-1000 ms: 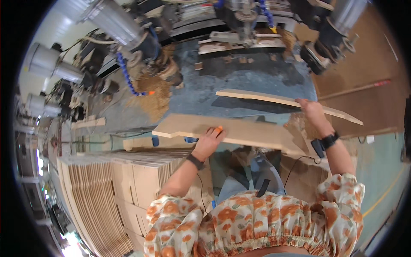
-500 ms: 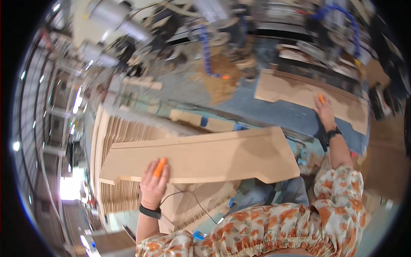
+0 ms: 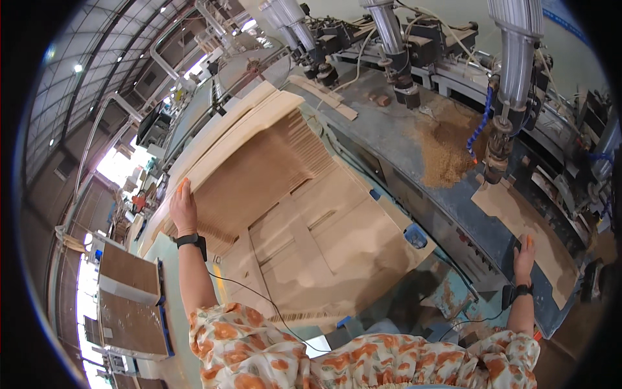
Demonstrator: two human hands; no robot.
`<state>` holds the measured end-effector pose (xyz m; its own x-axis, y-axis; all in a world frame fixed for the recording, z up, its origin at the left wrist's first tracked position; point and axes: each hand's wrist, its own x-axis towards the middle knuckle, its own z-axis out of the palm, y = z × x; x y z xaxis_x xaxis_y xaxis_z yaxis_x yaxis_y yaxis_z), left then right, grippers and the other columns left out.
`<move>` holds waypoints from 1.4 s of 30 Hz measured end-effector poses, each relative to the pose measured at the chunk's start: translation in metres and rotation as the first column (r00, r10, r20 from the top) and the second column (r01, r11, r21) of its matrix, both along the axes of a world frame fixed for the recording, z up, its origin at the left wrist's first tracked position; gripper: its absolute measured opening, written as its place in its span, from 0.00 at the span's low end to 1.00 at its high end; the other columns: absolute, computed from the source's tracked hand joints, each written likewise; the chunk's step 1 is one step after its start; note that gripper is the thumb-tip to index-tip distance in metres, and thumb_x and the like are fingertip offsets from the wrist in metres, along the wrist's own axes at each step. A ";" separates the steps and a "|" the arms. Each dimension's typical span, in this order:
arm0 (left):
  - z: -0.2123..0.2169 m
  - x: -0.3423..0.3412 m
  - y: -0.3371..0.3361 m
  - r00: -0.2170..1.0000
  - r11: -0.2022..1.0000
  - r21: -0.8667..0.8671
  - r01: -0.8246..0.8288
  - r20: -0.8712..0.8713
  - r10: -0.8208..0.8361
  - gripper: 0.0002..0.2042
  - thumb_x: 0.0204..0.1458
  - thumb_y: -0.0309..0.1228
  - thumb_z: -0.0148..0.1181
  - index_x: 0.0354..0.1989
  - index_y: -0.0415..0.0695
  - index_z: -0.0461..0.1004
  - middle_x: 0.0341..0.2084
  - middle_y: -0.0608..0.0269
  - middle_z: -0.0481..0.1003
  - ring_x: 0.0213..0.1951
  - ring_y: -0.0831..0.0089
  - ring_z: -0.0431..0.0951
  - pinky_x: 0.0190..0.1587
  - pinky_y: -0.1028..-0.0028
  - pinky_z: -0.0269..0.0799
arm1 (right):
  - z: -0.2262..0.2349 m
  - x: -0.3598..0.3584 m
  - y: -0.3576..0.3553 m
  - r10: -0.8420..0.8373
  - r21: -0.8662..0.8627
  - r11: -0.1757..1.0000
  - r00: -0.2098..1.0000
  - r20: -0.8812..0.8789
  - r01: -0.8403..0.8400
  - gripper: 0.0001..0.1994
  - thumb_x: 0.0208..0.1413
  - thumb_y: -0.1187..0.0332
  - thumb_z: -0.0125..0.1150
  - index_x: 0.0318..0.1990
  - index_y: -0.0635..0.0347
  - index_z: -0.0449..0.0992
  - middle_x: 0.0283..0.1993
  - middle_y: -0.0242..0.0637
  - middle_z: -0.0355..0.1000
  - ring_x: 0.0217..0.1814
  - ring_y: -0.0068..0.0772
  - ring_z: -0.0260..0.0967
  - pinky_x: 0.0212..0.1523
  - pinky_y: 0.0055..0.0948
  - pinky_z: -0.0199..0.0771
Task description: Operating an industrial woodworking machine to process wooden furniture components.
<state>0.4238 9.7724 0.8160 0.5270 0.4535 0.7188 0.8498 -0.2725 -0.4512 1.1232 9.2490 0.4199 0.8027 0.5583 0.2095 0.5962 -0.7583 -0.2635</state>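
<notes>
My left hand (image 3: 184, 207), with an orange finger cover and a dark wristband, lies with fingers stretched out against the near end of the top board (image 3: 236, 133) on a tall stack of cut tan boards (image 3: 311, 146). My right hand (image 3: 523, 258) rests at the near edge of another tan board (image 3: 534, 227) with notched edges, its fingers extended and touching it. That board lies flat on the machine's dark table (image 3: 453, 217). An orange cover also shows on a right fingertip. The undersides of both hands are hidden.
Lower tan boards (image 3: 317, 243) lie between the tall stack and the machine. Spindle heads (image 3: 499, 142) hang over the machine table, one beside a blue coiled hose (image 3: 481, 123) and a sawdust pile (image 3: 447, 149). A thin dark cable (image 3: 259, 297) runs near my left arm.
The board my left hand held in front of me now lies on the tall stack, up and left. My right hand remains by the board on the machine table. The view has turned.
</notes>
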 end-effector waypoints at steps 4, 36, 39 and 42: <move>-0.024 -0.014 0.066 0.996 0.996 -0.054 -0.069 0.046 0.072 0.13 0.54 0.26 0.50 0.48 0.50 0.69 0.40 0.62 0.75 0.43 0.61 0.74 0.42 0.66 0.71 | 0.043 -0.036 -0.048 0.049 -0.034 0.998 0.994 -0.093 -0.053 0.25 0.47 0.72 0.62 0.56 0.59 0.66 0.60 0.47 0.62 0.63 0.50 0.56 0.62 0.40 0.57; -0.379 0.705 -0.396 0.327 -0.149 -0.952 0.269 0.236 -0.915 0.33 0.50 0.50 0.56 0.61 0.44 0.60 0.64 0.51 0.54 0.64 0.56 0.55 0.63 0.54 0.50 | 0.117 -0.594 -0.290 -0.984 -0.371 0.168 0.178 -0.007 0.914 0.47 0.38 0.70 0.67 0.67 0.63 0.45 0.71 0.50 0.41 0.73 0.52 0.35 0.68 0.52 0.36; -0.405 0.736 -0.426 0.396 -0.043 -0.938 0.345 0.187 -0.899 0.37 0.49 0.53 0.56 0.64 0.45 0.56 0.66 0.53 0.47 0.67 0.55 0.47 0.63 0.48 0.47 | 0.113 -0.628 -0.308 -0.978 -0.267 0.189 0.205 0.034 0.945 0.41 0.38 0.76 0.63 0.64 0.64 0.53 0.67 0.53 0.49 0.70 0.52 0.44 0.66 0.46 0.47; -0.428 0.730 -0.433 0.471 0.039 -0.935 0.352 0.141 -0.871 0.44 0.47 0.61 0.52 0.66 0.44 0.50 0.67 0.52 0.46 0.68 0.54 0.40 0.64 0.43 0.39 | 0.170 -0.580 -0.320 -0.976 -0.151 0.217 0.211 -0.057 0.964 0.29 0.41 0.82 0.55 0.57 0.64 0.65 0.54 0.54 0.67 0.57 0.52 0.65 0.56 0.37 0.66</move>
<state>1.1542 9.3394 0.3880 0.9892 -0.0890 -0.1165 -0.0606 -0.9717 0.2284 0.5427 8.9291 0.5898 0.7411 -0.6670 0.0766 -0.6478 -0.7405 -0.1790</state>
